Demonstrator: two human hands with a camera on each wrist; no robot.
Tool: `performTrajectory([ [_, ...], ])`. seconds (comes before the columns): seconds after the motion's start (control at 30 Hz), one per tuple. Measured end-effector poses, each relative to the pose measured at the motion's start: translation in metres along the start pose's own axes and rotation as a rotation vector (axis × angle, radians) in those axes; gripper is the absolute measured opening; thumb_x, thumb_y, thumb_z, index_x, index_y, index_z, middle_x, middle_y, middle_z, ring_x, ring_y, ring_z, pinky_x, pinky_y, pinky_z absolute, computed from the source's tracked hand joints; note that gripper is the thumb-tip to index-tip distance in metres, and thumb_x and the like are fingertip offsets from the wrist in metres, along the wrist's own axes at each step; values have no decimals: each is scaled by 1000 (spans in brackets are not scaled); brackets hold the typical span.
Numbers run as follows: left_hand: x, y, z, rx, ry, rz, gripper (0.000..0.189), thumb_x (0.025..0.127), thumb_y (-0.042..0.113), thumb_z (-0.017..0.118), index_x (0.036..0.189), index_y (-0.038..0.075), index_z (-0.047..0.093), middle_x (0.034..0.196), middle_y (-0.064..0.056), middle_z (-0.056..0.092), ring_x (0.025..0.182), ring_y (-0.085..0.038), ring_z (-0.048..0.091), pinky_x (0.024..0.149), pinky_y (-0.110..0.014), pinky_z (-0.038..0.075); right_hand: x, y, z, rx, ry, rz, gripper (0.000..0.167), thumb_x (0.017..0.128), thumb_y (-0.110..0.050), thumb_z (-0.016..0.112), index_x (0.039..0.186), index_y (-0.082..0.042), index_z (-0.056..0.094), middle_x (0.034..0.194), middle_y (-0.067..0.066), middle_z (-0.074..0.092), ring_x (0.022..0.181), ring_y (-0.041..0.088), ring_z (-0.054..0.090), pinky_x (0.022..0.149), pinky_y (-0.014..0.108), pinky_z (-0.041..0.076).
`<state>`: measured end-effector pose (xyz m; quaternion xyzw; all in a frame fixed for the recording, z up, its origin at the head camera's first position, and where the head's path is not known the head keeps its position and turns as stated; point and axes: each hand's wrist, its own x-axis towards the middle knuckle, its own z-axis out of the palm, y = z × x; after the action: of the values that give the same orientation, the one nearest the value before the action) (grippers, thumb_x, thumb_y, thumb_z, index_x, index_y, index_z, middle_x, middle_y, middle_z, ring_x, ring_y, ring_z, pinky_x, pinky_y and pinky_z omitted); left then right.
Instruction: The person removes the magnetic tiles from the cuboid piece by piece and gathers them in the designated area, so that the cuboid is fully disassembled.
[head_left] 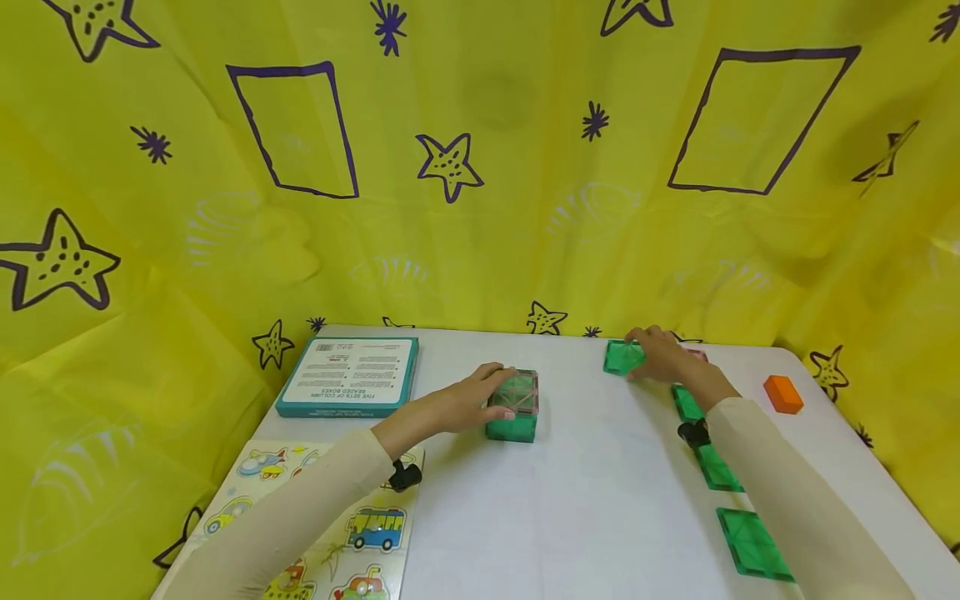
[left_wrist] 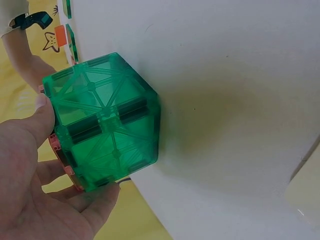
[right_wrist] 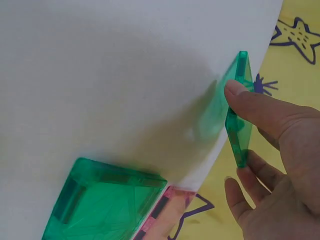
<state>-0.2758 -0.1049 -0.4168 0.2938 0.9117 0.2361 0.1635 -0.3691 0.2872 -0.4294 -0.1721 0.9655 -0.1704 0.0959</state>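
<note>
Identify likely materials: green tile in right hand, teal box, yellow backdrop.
Green tile: likely hard, smooth plastic; tinted see-through, crisp edges.
Teal box: probably smooth cardboard; flat faces, printed text.
Yellow backdrop: thin cloth or plastic sheet, can't tell which; fairly smooth, hangs in soft folds.

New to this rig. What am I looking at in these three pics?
No robot here: just a person's two bare hands, in long sleeves. The wide picture is from a camera on the head, looking forward and down. The other two come from cameras worn on the left and right wrists, each watching its own hand.

The left hand holds a green cube with a pink top; the right hand pinches a single green tile.

Also on the white table: a teal box and a puzzle on the left, more green tiles and an orange block on the right.
</note>
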Motion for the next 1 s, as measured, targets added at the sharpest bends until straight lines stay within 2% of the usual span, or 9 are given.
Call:
performTrajectory([
  [0.23, 2, -3, 3, 4, -4, 4, 79, 108, 47, 57, 170, 18, 19, 174, -16, 15, 156, -36, 33, 123, -53, 36, 4, 9, -6, 33, -108, 56, 60, 98, -27, 79, 143, -1, 50, 150, 40, 33, 138, 64, 32, 97, 93, 24],
  [0.57, 2, -3, 1, 10, -9, 4, 79, 109, 46, 56, 171, 17, 18, 174, -16, 14, 156, -37, 34, 123, -53, 37, 12, 14, -3, 18, -143, 42, 47, 99, -15, 75, 139, 2, 55, 151, 40, 37, 139, 60, 36, 104, 90, 24],
  [0.7, 3, -4, 1, 9, -9, 4, 79, 108, 46, 57, 171, 16, 18, 174, -16, 14, 156, -37, 34, 123, -53, 37, 12, 13, -1, 17, -141, 11, 46, 98, -11, 75, 137, 2, 55, 151, 41, 38, 139, 59, 37, 108, 82, 31],
  [0.83, 3, -4, 1, 4, -6, 7, 79, 108, 46, 57, 171, 16, 18, 174, -16, 14, 156, -38, 33, 123, -53, 37, 12, 5, 1, 34, -98, -42, 48, 100, -13, 72, 141, 7, 54, 149, 43, 40, 139, 60, 36, 112, 74, 36],
  [0.93, 3, -5, 1, 0, -5, 7, 79, 108, 46, 57, 171, 16, 19, 174, -17, 14, 156, -38, 33, 123, -53, 36, 11, -10, 1, 99, -76, -54, 56, 105, -17, 66, 148, 12, 45, 147, 43, 43, 137, 60, 41, 111, 71, 39],
  [1.0, 3, -5, 1, 1, -4, 2, 79, 108, 46, 57, 171, 17, 19, 174, -16, 15, 156, -38, 33, 123, -53, 37, 10, -25, 0, 160, -90, -51, 62, 109, -23, 61, 153, 12, 36, 145, 42, 47, 134, 57, 48, 109, 69, 43],
])
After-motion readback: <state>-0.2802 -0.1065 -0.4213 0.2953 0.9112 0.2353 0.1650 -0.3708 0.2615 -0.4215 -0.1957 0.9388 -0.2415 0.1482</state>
